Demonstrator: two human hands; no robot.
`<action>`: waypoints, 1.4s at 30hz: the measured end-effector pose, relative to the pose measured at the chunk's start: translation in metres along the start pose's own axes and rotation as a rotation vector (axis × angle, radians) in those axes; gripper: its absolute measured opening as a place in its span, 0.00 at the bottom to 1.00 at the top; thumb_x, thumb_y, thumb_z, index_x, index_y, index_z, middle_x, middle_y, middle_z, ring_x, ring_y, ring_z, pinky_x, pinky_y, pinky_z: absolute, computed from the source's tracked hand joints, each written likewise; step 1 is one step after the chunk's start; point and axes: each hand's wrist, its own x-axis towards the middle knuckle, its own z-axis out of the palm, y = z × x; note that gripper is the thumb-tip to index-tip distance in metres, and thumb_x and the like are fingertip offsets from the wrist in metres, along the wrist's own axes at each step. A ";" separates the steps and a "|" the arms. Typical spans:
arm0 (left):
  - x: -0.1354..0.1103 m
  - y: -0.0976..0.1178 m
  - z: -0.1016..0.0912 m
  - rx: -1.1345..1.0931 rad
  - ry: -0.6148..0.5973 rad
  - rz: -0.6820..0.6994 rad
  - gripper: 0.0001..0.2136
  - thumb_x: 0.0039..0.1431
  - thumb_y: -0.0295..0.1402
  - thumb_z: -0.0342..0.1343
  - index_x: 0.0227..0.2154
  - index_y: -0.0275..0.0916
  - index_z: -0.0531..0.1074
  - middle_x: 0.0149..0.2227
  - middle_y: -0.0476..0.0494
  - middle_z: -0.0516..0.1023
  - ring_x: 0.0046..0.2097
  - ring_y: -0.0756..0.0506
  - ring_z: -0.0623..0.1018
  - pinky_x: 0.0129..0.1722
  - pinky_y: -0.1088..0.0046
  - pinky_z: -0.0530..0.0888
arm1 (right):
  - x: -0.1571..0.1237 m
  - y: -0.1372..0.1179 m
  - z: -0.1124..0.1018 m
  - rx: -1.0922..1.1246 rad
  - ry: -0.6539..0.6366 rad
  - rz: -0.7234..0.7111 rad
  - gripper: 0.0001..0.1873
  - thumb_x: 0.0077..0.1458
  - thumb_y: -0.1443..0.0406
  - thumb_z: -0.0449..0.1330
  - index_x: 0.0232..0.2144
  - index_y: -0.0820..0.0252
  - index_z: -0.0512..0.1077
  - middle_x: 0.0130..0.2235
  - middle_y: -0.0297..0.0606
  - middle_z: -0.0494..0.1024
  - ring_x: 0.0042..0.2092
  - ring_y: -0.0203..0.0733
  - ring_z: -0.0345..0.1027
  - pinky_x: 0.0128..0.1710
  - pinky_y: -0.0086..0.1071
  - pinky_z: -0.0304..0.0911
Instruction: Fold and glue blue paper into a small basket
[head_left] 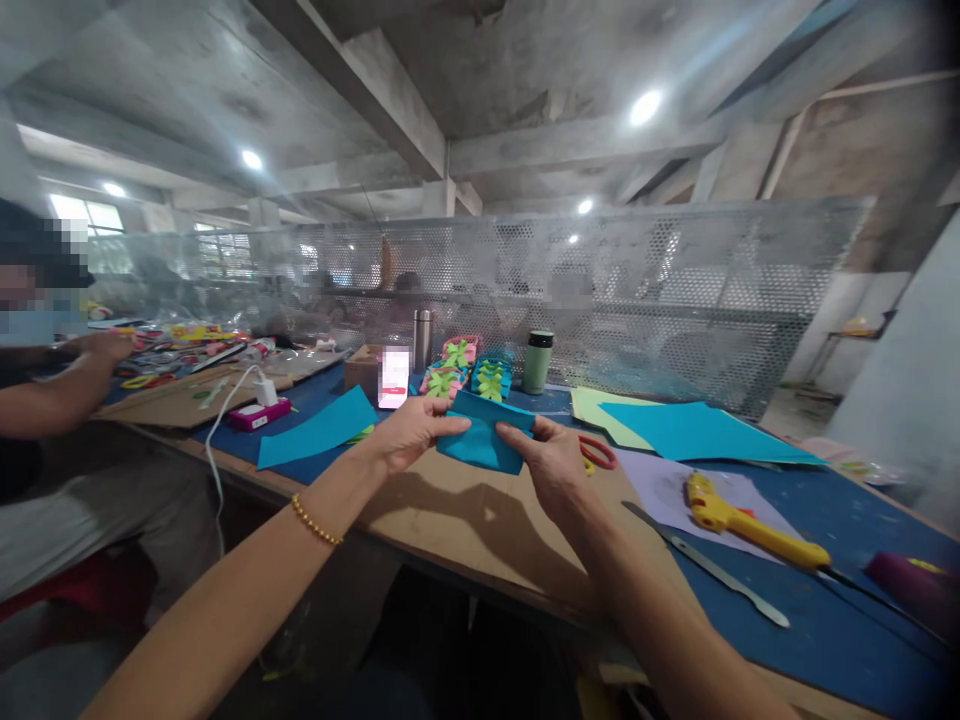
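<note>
A folded piece of blue felt-like sheet (480,455) is held up above a brown cardboard mat (487,525). My left hand (416,432) pinches its left side, thumb on the near face. On the right side, my right hand (551,455) grips it the same way, thumb pressed near the top fold. Just behind the held piece stand small decorated items with green flower shapes (490,383), in blue and pink. Red-handled scissors (598,452) lie beside my right hand, partly hidden by it. A larger blue sheet (319,432) rests to the left of my left hand.
On the right lie a yellow glue gun (757,525), a metal blade-like tool (724,575) and stacked blue sheets (705,430). A lit phone (394,378), a steel flask (423,340) and a green bottle (538,363) stand behind. A pink power socket (259,413) and a co-worker's arm (71,385) are left.
</note>
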 end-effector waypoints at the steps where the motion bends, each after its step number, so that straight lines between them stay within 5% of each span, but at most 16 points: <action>1: -0.001 -0.003 0.002 -0.039 0.020 0.004 0.16 0.41 0.32 0.73 0.34 0.31 0.79 0.31 0.41 0.81 0.32 0.47 0.79 0.40 0.67 0.75 | 0.000 -0.001 0.000 0.003 0.007 -0.001 0.19 0.26 0.60 0.78 0.26 0.59 0.81 0.28 0.35 0.83 0.29 0.41 0.74 0.37 0.40 0.73; 14: -0.005 -0.010 0.021 -0.203 0.157 0.168 0.18 0.40 0.28 0.73 0.37 0.32 0.79 0.37 0.40 0.82 0.36 0.46 0.81 0.42 0.67 0.77 | 0.003 0.002 -0.003 0.004 -0.036 -0.048 0.18 0.33 0.58 0.77 0.28 0.59 0.81 0.29 0.35 0.83 0.30 0.40 0.74 0.37 0.38 0.73; 19: -0.004 -0.013 0.024 -0.273 0.200 0.080 0.17 0.36 0.30 0.74 0.32 0.32 0.79 0.31 0.40 0.83 0.32 0.45 0.81 0.40 0.66 0.79 | 0.001 0.002 -0.003 0.002 -0.033 -0.079 0.17 0.34 0.58 0.76 0.30 0.57 0.81 0.31 0.34 0.83 0.32 0.42 0.74 0.39 0.39 0.72; 23: -0.001 -0.016 0.025 -0.229 0.267 0.200 0.17 0.33 0.29 0.75 0.30 0.33 0.80 0.28 0.44 0.82 0.30 0.47 0.80 0.36 0.68 0.78 | -0.001 0.002 -0.001 -0.037 -0.001 -0.105 0.17 0.33 0.58 0.76 0.28 0.58 0.81 0.29 0.34 0.82 0.30 0.41 0.73 0.37 0.38 0.71; 27: 0.002 -0.016 0.028 -0.200 0.239 0.262 0.16 0.36 0.31 0.75 0.31 0.34 0.79 0.30 0.45 0.82 0.31 0.48 0.80 0.37 0.70 0.78 | 0.000 0.000 -0.002 -0.036 0.023 -0.120 0.17 0.33 0.58 0.76 0.28 0.58 0.81 0.28 0.34 0.82 0.30 0.41 0.73 0.38 0.39 0.71; 34: 0.023 -0.015 0.018 -0.176 -0.027 -0.010 0.20 0.42 0.31 0.73 0.40 0.33 0.80 0.38 0.38 0.84 0.41 0.42 0.82 0.48 0.62 0.76 | 0.005 -0.002 -0.011 -0.047 -0.003 -0.159 0.15 0.37 0.56 0.74 0.27 0.58 0.79 0.29 0.33 0.81 0.29 0.40 0.71 0.36 0.38 0.70; 42: 0.048 -0.049 0.014 -0.188 0.081 0.149 0.20 0.34 0.32 0.76 0.34 0.34 0.81 0.34 0.41 0.85 0.39 0.40 0.82 0.50 0.60 0.75 | 0.012 0.006 -0.017 -0.055 0.002 -0.068 0.20 0.39 0.51 0.72 0.31 0.57 0.78 0.31 0.33 0.82 0.33 0.41 0.74 0.37 0.33 0.70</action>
